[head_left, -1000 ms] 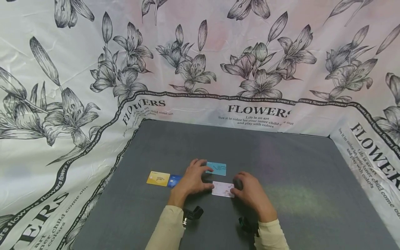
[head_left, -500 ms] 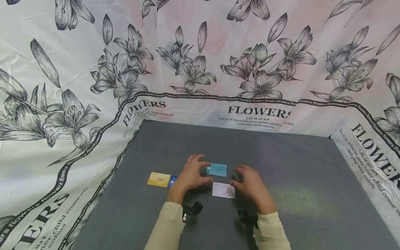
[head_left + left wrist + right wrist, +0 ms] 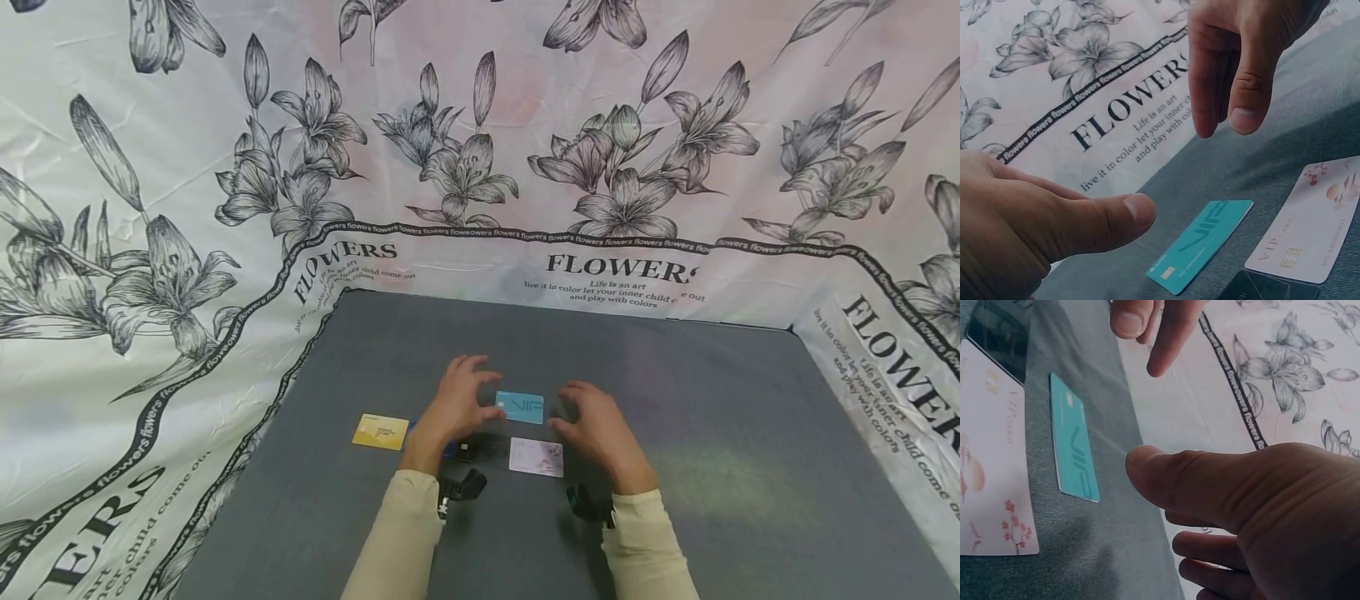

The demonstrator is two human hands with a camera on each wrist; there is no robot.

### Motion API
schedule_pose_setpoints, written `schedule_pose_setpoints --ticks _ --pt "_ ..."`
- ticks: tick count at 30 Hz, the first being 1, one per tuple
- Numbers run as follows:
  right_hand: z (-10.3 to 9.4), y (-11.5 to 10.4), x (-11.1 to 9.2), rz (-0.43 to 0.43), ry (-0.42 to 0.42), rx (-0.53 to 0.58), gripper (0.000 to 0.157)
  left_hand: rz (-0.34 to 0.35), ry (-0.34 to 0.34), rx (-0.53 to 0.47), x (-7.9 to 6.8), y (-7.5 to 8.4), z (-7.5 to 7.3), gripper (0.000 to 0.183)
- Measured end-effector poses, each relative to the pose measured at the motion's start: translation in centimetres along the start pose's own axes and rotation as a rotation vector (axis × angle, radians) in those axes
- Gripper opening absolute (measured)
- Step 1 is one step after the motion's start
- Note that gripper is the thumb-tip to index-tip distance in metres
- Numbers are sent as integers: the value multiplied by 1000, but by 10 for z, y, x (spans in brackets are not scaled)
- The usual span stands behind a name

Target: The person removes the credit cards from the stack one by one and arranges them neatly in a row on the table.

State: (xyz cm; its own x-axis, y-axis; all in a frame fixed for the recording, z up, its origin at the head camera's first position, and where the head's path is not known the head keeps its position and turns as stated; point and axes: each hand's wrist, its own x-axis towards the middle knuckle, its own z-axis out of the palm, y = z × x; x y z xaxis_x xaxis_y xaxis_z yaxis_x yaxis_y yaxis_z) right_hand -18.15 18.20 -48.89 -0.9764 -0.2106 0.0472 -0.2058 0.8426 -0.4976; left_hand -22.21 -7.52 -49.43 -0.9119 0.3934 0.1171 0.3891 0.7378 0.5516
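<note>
A teal VIP card [image 3: 520, 407] lies flat on the table between the two hands. My left hand [image 3: 457, 404] hovers at its left, thumb tip close to the card's edge in the head view and fingers spread. My right hand [image 3: 600, 429] is held off its right side, fingers loosely bent and nothing in its grasp. Nearer me rests a pale pink VIP card [image 3: 536, 457] with flower print. A dark card [image 3: 1267, 287] adjoins it on the left, and both wrist views show it partly. Beyond the left wrist lie a blue card [image 3: 450, 449], mostly hidden, and a yellow card [image 3: 381, 432].
Dark grey cloth covers the table [image 3: 735, 417]. White flower-printed fabric [image 3: 480, 167] rises behind it and along both sides. Each wrist wears a small black camera mount, such as the left mount [image 3: 463, 485].
Both hands have lifted from the pink card and moved forward to either side of the teal card. The right thumb has left the pink card's edge. The cards stay in place.
</note>
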Motion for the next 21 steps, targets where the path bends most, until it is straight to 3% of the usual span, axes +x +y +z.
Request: schedule_pose_setpoints --ticks 10,21 --pt "-6 -5 11 9 -2 14 54 17 12 4 8 1 -2 57" --pt "0 2 21 22 -24 2 55 5 -1 12 15 -2 0 57"
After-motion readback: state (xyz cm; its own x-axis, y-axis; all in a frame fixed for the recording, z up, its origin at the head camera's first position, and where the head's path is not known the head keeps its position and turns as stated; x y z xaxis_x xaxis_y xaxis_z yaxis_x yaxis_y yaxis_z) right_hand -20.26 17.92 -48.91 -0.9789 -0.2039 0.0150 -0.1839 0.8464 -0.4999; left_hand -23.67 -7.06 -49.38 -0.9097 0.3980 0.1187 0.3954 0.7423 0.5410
